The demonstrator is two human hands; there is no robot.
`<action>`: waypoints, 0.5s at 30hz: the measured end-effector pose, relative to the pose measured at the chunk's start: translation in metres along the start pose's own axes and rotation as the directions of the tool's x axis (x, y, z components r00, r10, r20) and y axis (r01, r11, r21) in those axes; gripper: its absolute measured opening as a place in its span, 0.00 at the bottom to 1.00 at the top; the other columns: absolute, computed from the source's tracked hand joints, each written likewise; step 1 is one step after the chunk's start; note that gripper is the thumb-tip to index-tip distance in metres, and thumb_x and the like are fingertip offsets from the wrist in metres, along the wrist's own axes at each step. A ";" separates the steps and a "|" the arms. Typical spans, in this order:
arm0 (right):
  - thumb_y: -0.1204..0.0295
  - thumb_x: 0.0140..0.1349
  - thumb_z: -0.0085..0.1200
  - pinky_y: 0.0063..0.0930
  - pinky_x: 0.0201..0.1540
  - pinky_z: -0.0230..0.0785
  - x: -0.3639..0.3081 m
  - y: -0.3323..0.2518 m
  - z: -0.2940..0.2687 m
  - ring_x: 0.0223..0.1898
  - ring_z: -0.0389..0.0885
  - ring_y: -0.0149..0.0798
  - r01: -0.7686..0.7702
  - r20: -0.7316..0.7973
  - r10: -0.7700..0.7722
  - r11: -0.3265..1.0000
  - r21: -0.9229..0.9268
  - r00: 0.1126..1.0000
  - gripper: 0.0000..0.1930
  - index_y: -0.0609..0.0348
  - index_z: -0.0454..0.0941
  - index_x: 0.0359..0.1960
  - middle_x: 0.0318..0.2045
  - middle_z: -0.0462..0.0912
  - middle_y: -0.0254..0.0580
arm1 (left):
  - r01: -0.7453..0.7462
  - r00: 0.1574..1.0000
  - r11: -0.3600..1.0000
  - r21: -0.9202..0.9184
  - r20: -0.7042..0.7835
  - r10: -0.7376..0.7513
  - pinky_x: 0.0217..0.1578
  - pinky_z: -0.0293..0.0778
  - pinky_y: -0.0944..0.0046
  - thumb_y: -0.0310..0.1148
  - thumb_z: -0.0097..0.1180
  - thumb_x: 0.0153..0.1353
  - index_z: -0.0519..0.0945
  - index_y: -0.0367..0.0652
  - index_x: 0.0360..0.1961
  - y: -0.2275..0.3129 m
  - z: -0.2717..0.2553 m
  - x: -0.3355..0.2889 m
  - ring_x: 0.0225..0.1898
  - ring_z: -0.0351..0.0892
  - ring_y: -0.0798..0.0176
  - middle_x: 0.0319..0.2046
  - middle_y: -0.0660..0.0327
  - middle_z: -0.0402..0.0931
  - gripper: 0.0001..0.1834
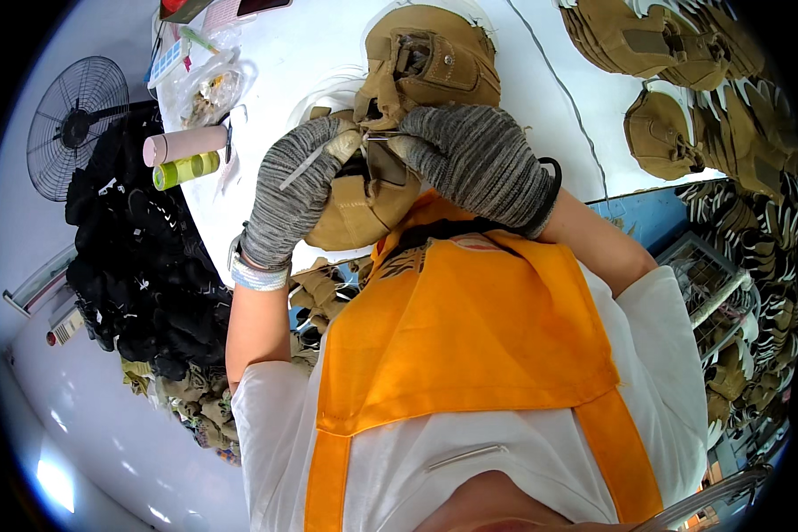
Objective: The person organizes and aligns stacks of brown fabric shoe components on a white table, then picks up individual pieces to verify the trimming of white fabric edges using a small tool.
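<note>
My orange apron (470, 328) comes first. Just beyond, a tan upper (386, 199) lies below my grips, nearer the left grip (293, 182), at the worktop's (541, 133) edge. My right grip (474, 155) pinches a thin pale strand (381, 137); the left's hold I cannot tell. Room opens rightward.

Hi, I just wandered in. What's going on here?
A person in an orange apron is working on a tan shoe piece at a white table. The gloved left hand and gloved right hand meet over it, fingertips close together around something thin, too small to make out. More tan pieces lie on the right; a pink bottle lies on the left.
</note>
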State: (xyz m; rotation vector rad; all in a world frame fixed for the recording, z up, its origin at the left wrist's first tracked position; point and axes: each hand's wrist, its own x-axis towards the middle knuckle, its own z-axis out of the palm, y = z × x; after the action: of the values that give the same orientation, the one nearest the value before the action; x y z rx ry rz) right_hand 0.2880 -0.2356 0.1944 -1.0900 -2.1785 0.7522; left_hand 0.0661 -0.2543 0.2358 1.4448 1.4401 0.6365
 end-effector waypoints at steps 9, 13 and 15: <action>0.62 0.61 0.54 0.39 0.35 0.74 0.009 -0.003 -0.008 0.31 0.81 0.48 0.137 0.090 -0.129 0.986 -0.092 0.987 0.14 0.59 0.80 0.39 0.29 0.82 0.47 | 0.053 0.996 0.995 -0.085 0.069 -0.047 0.48 0.71 0.66 0.36 0.53 0.66 0.76 0.34 0.50 -0.002 -0.009 0.000 0.44 0.77 0.63 0.41 0.54 0.79 0.18; 0.62 0.61 0.54 0.38 0.36 0.74 0.009 -0.004 -0.009 0.31 0.81 0.48 0.152 0.092 -0.144 0.984 -0.089 0.985 0.14 0.59 0.80 0.40 0.30 0.82 0.46 | -0.031 0.993 0.999 -0.021 0.115 0.033 0.50 0.71 0.66 0.36 0.54 0.65 0.76 0.33 0.51 -0.009 -0.015 0.001 0.45 0.76 0.63 0.42 0.56 0.79 0.19; 0.62 0.61 0.54 0.38 0.36 0.74 0.009 -0.005 -0.009 0.31 0.81 0.48 0.153 0.081 -0.146 0.985 -0.085 0.986 0.14 0.59 0.80 0.40 0.30 0.82 0.46 | 0.075 0.988 0.994 -0.082 0.138 -0.063 0.50 0.71 0.65 0.36 0.53 0.66 0.75 0.33 0.51 -0.002 -0.016 0.003 0.45 0.76 0.62 0.42 0.55 0.79 0.18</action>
State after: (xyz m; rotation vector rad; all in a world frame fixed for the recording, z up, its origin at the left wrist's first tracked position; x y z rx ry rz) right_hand 0.2878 -0.2284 0.2060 -0.9426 -2.3481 0.6410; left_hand 0.0519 -0.2481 0.2394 1.3389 1.3343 0.5407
